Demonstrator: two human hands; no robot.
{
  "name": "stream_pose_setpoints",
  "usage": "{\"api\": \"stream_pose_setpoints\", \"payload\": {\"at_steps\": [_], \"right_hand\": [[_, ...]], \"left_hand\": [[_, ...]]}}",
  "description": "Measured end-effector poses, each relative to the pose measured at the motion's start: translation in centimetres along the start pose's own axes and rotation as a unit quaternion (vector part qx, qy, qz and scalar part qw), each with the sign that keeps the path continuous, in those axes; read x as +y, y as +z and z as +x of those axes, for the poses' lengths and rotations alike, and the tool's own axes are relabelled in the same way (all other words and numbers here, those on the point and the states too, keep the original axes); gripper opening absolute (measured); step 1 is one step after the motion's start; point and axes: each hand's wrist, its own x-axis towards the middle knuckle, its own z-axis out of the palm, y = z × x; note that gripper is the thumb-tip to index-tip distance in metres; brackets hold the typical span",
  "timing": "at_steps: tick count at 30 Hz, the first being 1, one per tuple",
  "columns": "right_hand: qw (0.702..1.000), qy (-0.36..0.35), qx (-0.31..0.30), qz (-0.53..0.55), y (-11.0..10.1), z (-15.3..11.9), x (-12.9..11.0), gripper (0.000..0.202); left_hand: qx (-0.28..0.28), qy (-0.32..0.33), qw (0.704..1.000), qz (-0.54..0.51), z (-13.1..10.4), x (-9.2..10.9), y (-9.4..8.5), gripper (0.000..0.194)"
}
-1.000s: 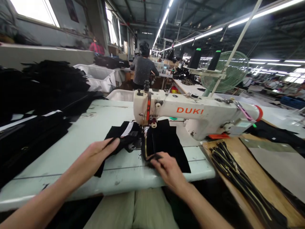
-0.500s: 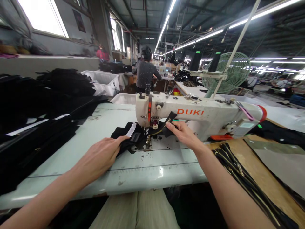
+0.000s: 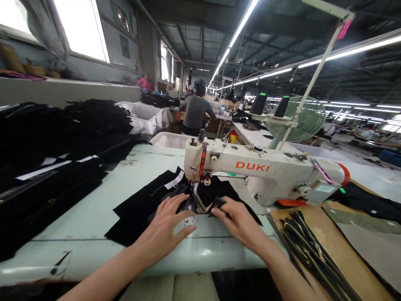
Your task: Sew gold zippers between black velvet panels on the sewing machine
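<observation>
A white sewing machine (image 3: 232,161) stands on the pale green table. Under its needle lies black fabric (image 3: 138,209) with a white strip (image 3: 175,179) on it, spread to both sides of the presser foot. My left hand (image 3: 169,221) rests on the fabric left of the needle, thumb and fingers apart. My right hand (image 3: 236,217) pinches the end of a black zipper (image 3: 200,202) with metal teeth, just right of the needle. The zipper runs from my fingers up to the presser foot.
Stacked black fabric pieces (image 3: 56,154) fill the left side. Several loose zippers (image 3: 307,246) lie on a wooden board (image 3: 338,238) at right. Behind stand white bins (image 3: 140,115), thread cones (image 3: 258,104), a green fan (image 3: 302,119) and a seated co-worker (image 3: 197,110). Snips (image 3: 321,169) lie on the machine.
The zipper's held end has come down toward me with my right hand. My left hand has moved right and spread its fingers. More black fabric now lies flat around the needle.
</observation>
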Motion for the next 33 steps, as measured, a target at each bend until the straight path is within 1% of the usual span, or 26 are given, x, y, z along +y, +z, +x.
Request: {"api": "stream_pose_setpoints", "payload": {"at_steps": [1,2,3,4,5,6,8,9,11,12,14,17,19,21,23,26,28,30,33], "right_hand": [[1.0,-0.021,-0.007,-0.006,1.3,-1.0,-0.3,0.032],[0.998,-0.047,-0.012,-0.035,2.7,-2.0,-0.7,0.023],[0.995,-0.073,-0.009,-0.067,4.3,-2.8,-1.0,0.022],[0.991,-0.091,0.02,-0.094,5.8,-3.5,-1.3,0.024],[0.987,-0.097,0.055,-0.114,7.2,-4.1,-1.5,0.026],[0.983,-0.104,0.084,-0.129,8.3,-4.4,-1.7,0.029],[0.971,-0.127,0.134,-0.155,9.8,-4.7,-2.2,0.035],[0.965,-0.143,0.149,-0.165,10.2,-4.7,-2.4,0.038],[0.956,-0.166,0.162,-0.178,10.2,-4.8,-2.8,0.04],[0.955,-0.17,0.162,-0.181,10.1,-4.9,-3.0,0.039],[0.956,-0.167,0.154,-0.183,9.7,-5.1,-3.3,0.037],[0.955,-0.161,0.17,-0.184,9.6,-5.5,-3.3,0.032],[0.952,-0.158,0.189,-0.18,9.8,-5.7,-3.3,0.029],[0.953,-0.15,0.2,-0.173,10.0,-5.8,-3.2,0.028],[0.953,-0.143,0.212,-0.165,10.3,-5.8,-3.2,0.029],[0.946,-0.141,0.243,-0.159,10.7,-5.8,-3.1,0.025],[0.942,-0.144,0.255,-0.161,11.0,-5.8,-3.0,0.023],[0.94,-0.149,0.256,-0.169,11.1,-5.7,-3.0,0.024],[0.933,-0.155,0.266,-0.184,11.1,-5.6,-2.9,0.026]], "left_hand": [[0.015,-0.013,1.0,0.007,-1.3,-0.9,-0.6,0.032],[0.024,-0.021,0.999,0.014,-2.6,-1.9,-1.2,0.041],[0.028,-0.015,0.999,0.017,-3.7,-2.9,-1.7,0.05],[0.031,0.004,0.999,0.021,-4.7,-3.9,-2.1,0.054],[0.033,0.025,0.999,0.028,-5.5,-4.6,-2.4,0.053],[0.032,0.048,0.998,0.033,-6.0,-5.3,-2.7,0.048],[0.031,0.1,0.993,0.049,-6.2,-5.7,-3.2,0.037],[0.03,0.128,0.99,0.057,-6.1,-5.5,-3.5,0.04],[0.034,0.178,0.982,0.06,-5.4,-4.3,-4.2,0.048],[0.042,0.198,0.978,0.058,-4.9,-3.4,-4.6,0.049],[0.056,0.214,0.974,0.047,-4.3,-1.4,-4.9,0.047],[0.064,0.219,0.972,0.05,-4.0,1.1,-4.3,0.044],[0.058,0.213,0.974,0.052,-4.2,1.7,-3.3,0.046],[0.062,0.204,0.976,0.042,-4.4,1.7,-2.2,0.049],[0.078,0.197,0.977,0.02,-4.5,1.4,-1.5,0.049],[0.098,0.19,0.977,-0.004,-4.3,1.0,-1.1,0.043],[0.102,0.201,0.974,0.001,-4.2,0.7,-1.1,0.038],[0.098,0.226,0.969,0.012,-4.3,0.2,-0.9,0.034],[0.061,0.254,0.965,0.025,-4.8,-0.5,-0.3,0.039]]}}
